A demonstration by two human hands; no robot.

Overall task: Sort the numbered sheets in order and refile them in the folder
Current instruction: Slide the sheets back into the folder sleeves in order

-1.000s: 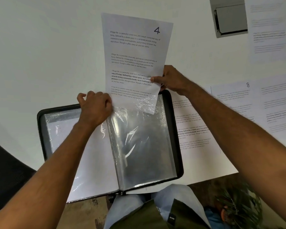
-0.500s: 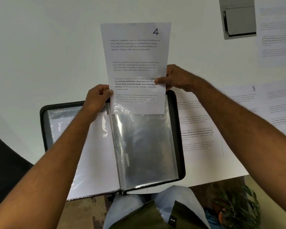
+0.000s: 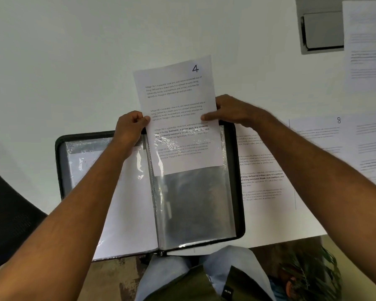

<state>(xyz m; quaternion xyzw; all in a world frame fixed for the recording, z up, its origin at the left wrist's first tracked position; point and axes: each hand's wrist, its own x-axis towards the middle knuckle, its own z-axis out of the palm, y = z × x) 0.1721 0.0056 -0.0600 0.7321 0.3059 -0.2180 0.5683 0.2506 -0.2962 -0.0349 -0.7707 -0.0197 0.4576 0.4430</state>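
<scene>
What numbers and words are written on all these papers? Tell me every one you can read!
"4": handwritten in the top right corner of the white printed sheet half slid into the clear plastic sleeve.
"Village life is a peaceful, close-knit, and nature-connected way of living": start of that sheet's paragraphs; the rest is too small.
"8": handwritten on a white sheet lying at the right.
Other sheets' text is too blurred to read.

Matt white paper sheet (image 3: 178, 109); glossy, crinkled clear plastic sleeve (image 3: 193, 198); smooth matt white table (image 3: 63, 61).
</scene>
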